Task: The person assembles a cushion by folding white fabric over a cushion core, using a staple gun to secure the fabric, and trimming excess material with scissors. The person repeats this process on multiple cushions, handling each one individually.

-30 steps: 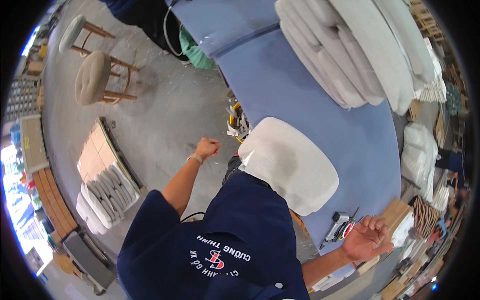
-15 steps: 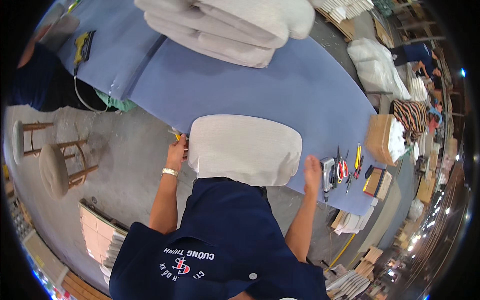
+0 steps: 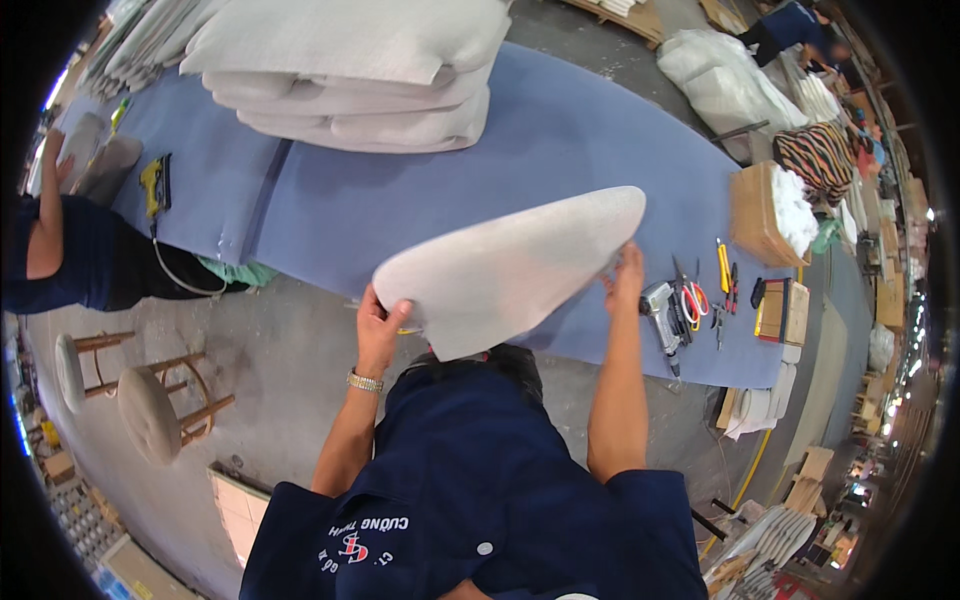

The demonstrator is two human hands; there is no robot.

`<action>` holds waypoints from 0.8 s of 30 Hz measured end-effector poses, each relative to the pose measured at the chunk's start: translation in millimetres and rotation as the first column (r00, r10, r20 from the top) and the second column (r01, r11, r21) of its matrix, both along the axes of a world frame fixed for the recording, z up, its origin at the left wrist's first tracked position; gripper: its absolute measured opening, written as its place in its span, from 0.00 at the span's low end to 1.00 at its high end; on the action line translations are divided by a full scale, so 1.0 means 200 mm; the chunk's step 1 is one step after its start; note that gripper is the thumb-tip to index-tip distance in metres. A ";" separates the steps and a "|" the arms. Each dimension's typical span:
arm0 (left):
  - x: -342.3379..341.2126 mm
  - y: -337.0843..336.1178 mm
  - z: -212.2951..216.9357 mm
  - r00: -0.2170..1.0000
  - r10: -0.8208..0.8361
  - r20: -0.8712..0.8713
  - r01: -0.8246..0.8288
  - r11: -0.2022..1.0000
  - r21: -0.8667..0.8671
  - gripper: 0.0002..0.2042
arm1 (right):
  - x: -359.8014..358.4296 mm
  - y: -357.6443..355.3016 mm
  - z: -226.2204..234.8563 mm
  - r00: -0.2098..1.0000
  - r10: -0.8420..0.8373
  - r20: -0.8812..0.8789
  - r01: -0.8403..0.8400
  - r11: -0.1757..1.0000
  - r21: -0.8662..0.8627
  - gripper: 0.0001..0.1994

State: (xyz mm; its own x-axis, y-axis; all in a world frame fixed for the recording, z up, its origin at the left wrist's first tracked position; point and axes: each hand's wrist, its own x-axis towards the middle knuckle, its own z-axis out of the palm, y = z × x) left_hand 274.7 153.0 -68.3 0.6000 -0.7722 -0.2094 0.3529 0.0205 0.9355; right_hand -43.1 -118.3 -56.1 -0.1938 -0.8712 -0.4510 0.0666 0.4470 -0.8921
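A light grey fabric-covered panel (image 3: 510,265) with rounded ends is held up tilted at the near edge of the blue-topped table (image 3: 560,130), its right end higher. My left hand (image 3: 380,330) grips the panel's left end, thumb on top. A bit of something yellow shows beside that hand, too little to name. At the right end, my right hand (image 3: 625,278) has its fingers at the panel's lower edge, partly behind it. A stack of similar light grey pieces (image 3: 350,90) lies on the table beyond the panel.
Right of my right hand lie a grey air tool (image 3: 660,318), red-handled scissors (image 3: 692,300), a yellow cutter (image 3: 723,265) and pliers. A cardboard box (image 3: 755,215) stands at the right edge. A yellow staple gun (image 3: 155,187) lies left, near another person (image 3: 80,250). Stools (image 3: 150,410) stand on the floor.
The panel has gone from nearly level to tilted, its right end raised. My right hand, earlier apart from it, now holds its right edge. The view has shifted, and more of the other person shows.
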 end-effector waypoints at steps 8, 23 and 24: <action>-0.16 -0.02 -0.03 0.963 -0.270 -0.008 0.267 0.948 0.174 0.34 | 0.10 0.38 -0.40 0.975 0.089 -0.205 -0.060 0.988 0.143 0.23; -0.10 -0.05 -0.01 0.926 -0.370 0.079 0.348 0.915 0.206 0.31 | 0.06 0.47 -0.45 0.983 -0.053 0.174 0.027 0.988 0.149 0.08; -0.08 -0.07 -0.05 0.929 -0.359 0.089 0.332 0.916 0.225 0.31 | 0.04 0.47 -0.45 0.958 -0.098 0.269 0.069 0.991 0.115 0.08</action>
State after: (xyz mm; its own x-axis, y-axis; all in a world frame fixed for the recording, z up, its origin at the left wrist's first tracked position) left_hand 258.0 139.4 -79.0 0.3350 -0.8850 -0.3233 0.1829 -0.2755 0.9437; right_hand -34.2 -24.5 -145.2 -0.1204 -0.8032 -0.5834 0.3421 0.5181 -0.7839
